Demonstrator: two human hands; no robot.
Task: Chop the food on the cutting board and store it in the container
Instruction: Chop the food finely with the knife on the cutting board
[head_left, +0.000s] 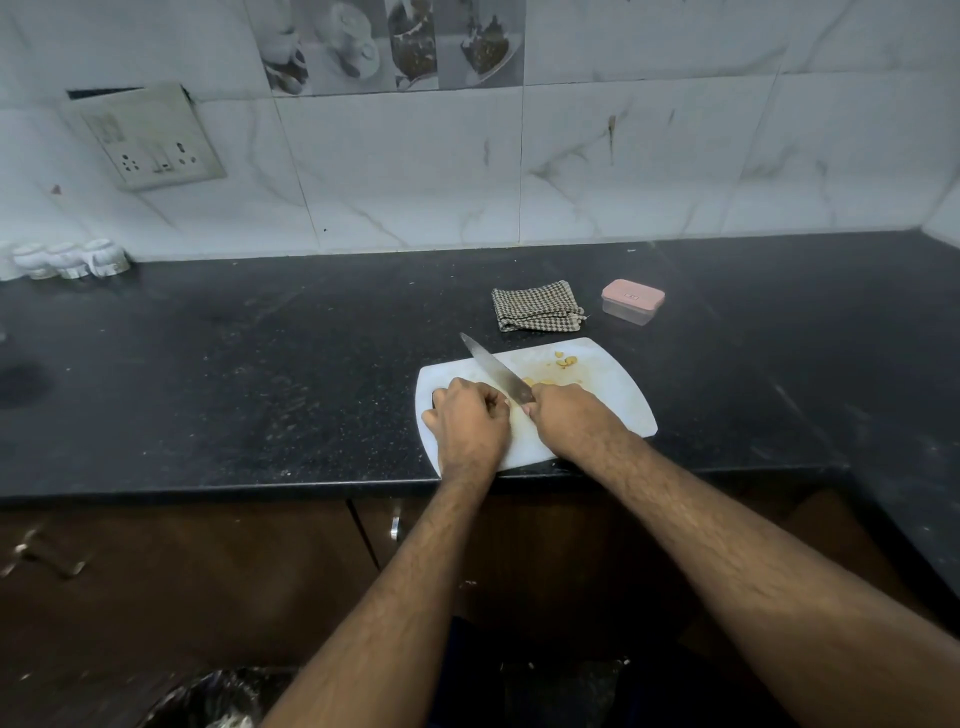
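A white cutting board (613, 395) lies at the front edge of the black counter. Small yellowish food pieces (565, 360) are scattered near its far edge, with more beside the blade. My right hand (569, 418) grips the handle of a knife (496, 370), whose blade points away to the left over the board. My left hand (470, 418) rests on the board's left part with fingers curled under; whether it holds food is hidden. A small clear container with a pink lid (632, 301) stands closed behind the board to the right.
A folded checked cloth (536, 305) lies behind the board, left of the container. Three small white jars (70, 258) stand at the far left by the tiled wall. A wall socket plate (150, 140) hangs above. A lined bin (218, 699) sits below the counter.
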